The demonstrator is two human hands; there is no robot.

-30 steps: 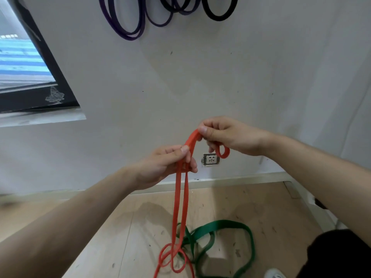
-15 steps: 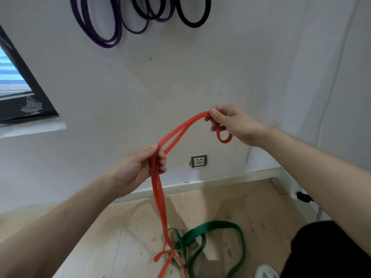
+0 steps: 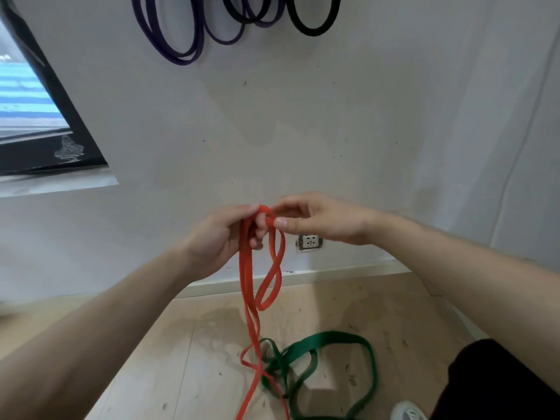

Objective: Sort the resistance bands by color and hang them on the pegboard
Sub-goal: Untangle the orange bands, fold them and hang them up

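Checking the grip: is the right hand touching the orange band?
Touching. Head view shows the right hand pinching the orange band at its top.

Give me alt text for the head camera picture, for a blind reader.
A left hand grips the strands of a red resistance band and a right hand pinches its top loop. The band trails onto the wooden floor across a green band; purple bands and a black band hang on the wall above.

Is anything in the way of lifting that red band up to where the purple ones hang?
Nothing visible above: only bare wall lies between the red band, held by left hand and right hand, and the purple bands. Below, its tail crosses the green band on the floor; whether they are tangled is unclear.
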